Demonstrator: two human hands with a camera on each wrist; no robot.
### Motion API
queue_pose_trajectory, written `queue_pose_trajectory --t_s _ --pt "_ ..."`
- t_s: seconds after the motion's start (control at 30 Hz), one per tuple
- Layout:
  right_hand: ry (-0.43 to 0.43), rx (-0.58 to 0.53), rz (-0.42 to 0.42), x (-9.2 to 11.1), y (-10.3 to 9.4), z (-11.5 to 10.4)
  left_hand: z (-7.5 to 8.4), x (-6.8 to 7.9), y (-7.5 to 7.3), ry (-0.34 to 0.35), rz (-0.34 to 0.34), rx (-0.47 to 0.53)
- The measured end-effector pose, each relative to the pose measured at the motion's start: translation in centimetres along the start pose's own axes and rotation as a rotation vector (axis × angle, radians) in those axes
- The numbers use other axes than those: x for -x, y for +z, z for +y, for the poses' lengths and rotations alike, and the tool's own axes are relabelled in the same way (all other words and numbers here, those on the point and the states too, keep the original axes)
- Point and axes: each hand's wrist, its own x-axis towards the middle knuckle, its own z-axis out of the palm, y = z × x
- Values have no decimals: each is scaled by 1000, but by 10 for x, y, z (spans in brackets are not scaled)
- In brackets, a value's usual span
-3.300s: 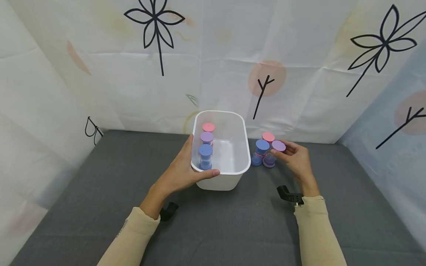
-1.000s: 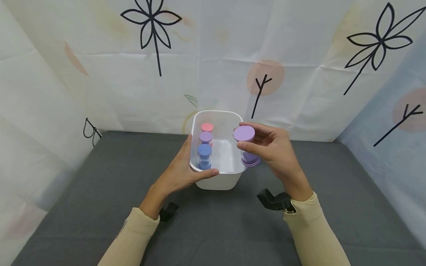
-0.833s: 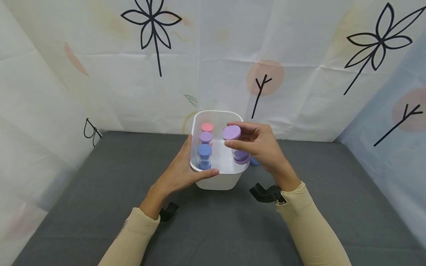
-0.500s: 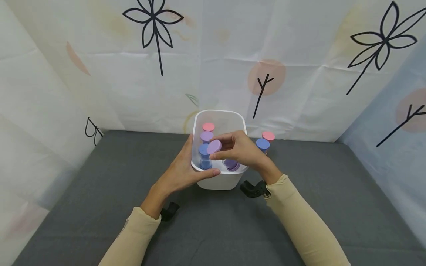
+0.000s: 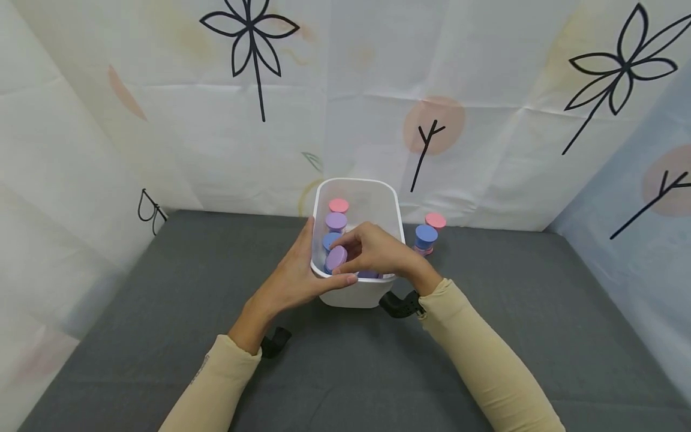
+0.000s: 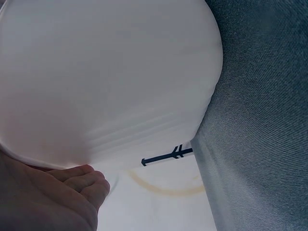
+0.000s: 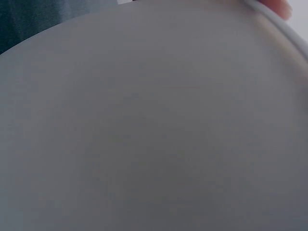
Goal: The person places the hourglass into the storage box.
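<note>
I am holding a purple-lidded jar [image 5: 336, 259] in my right hand [image 5: 375, 252], down inside the white tub [image 5: 358, 191]. My right fingers [image 5: 348, 241] are curling around the jar, clamped on it, and the jar is tilting so that its lid is facing toward my left. It is sitting low in the near part of the tub, just beside the blue-lidded jar [image 5: 330, 241] at the near end of the row along the tub's left wall. Whether its base is touching the tub floor I cannot tell, since my hand is covering it.

My left hand [image 5: 294, 277] is gripping the near left corner of the tub, thumb [image 5: 339, 281] lying along the near rim and fingers wrapping around the outside wall. In the left wrist view I am seeing the tub's white wall [image 6: 110, 82] close up with my fingers pressing against it.

Behind the blue-lidded jar, another purple-lidded jar [image 5: 336, 221] and a pink-lidded jar [image 5: 338, 205] are standing upright in line toward the far end. Outside the tub, to its right on the grey surface [image 5: 162, 312], a second blue-lidded jar [image 5: 426, 235] and a second pink-lidded jar [image 5: 435, 221] are standing close together, well apart from my hands. The right wrist view is showing only a blurred pale wall of the tub.
</note>
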Motion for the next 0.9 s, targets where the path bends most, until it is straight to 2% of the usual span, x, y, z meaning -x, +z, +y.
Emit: queue_pose_trajectory --t_s 0.27,0.53,0.73,0.9 --pt "-60 119 -14 -1 2 1 1 0 -1 0 9 11" --pt "-62 185 -10 -2 4 1 1 2 -1 -60 3 -28" --pt "-83 250 0 -3 5 -2 0 0 -1 -20 6 -4" --pt "-83 249 2 -4 6 -2 0 0 -1 -7 11 5"
